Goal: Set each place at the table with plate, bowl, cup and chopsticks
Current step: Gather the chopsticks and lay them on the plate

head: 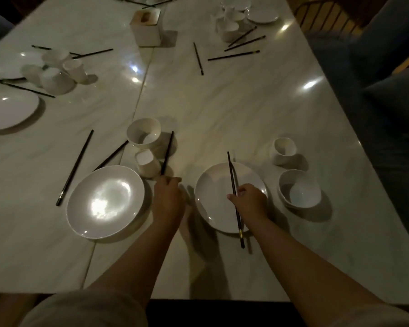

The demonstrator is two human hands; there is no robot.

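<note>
Your right hand (249,197) pinches a pair of chopsticks (234,197) in its fingers above the right plate (213,208), tips pointing away from you, probably so you can lay them beside that plate. Your left hand (169,193) curls its fingers round the near end of a single chopstick (167,153) lying just beside the left cup (148,165), apparently to gather it into a pair. At the right setting, a bowl (299,188) and a tilted cup (284,149) sit to the plate's right, both empty. At the left setting, the left plate (105,201) is bare, an empty tipped bowl (144,133) stands beyond the cup, and two loose chopsticks (75,167) lie apart on the worktop (246,102). Farther places are unsorted.
</note>
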